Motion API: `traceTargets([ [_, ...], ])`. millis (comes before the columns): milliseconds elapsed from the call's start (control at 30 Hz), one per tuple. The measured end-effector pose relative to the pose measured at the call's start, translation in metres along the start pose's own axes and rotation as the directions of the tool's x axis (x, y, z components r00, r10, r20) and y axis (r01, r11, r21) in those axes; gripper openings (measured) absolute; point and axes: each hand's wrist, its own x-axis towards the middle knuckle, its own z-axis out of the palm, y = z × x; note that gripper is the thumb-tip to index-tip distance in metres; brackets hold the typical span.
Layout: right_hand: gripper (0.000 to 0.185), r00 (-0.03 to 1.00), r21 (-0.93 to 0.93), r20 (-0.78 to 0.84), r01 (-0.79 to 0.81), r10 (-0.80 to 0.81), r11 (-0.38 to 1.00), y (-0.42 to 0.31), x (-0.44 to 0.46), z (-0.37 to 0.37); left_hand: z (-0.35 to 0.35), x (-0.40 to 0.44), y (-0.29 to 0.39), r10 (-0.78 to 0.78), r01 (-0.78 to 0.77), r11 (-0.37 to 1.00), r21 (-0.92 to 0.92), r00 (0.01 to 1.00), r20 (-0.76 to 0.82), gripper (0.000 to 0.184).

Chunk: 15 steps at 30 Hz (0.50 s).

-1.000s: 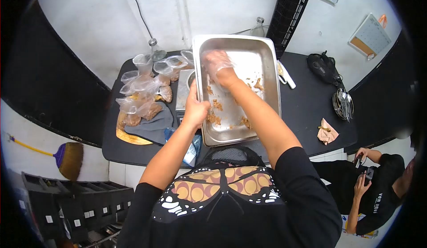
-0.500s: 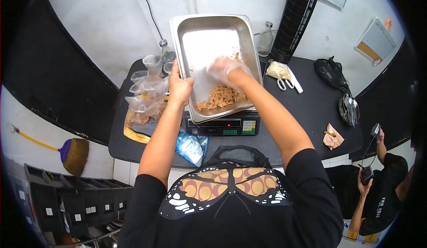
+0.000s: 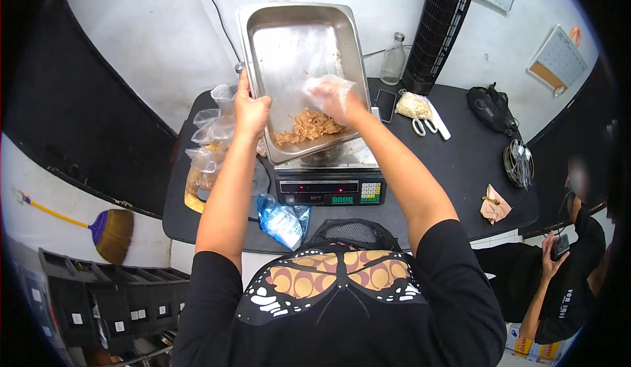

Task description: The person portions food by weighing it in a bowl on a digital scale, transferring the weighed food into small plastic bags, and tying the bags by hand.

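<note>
Pan: I see the pan held over the scale, tilted with its near end low; from here I cannot tell whether its underside touches the plate.
Left hand: I have the left hand gripping the pan's left rim, thumb inside, fingers going behind the wall.
Right hand: I see the right hand, in a clear glove, inside the pan just beyond the food; the fingers blur, so I cannot tell whether they are spread, together or pinching.
Food: I judge the gathering mostly done, with one loose heap at the near end; a few bits on the right wall look left to collect.
Bags: I make out clear bags at the left, partly hidden by the forearm; I cannot count the filled ones.
Near edge: I have little room here, with a blue packet in front of the scale.
Right side: I see the phone near the pan's right wall, scissors beyond it, then open table before the cloth.
Far edge: I read the wall close behind the pan, so room that way looks tight.
</note>
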Motion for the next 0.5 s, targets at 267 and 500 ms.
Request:
traceTargets([
  [267,0.018,0.925,-0.004,0.375,0.06,-0.054,0.998,-0.024,-0.003,0.033,0.008,0.023,0.002,0.057,-0.063,0.996,0.062,0.993,0.102,0.078],
  [500,0.011,0.869,-0.297,0.494,0.128,0.037,0.946,-0.006,0.018,-0.007,0.002,0.052,0.015,0.143,-0.158,0.973,0.167,0.985,0.1,0.078],
])
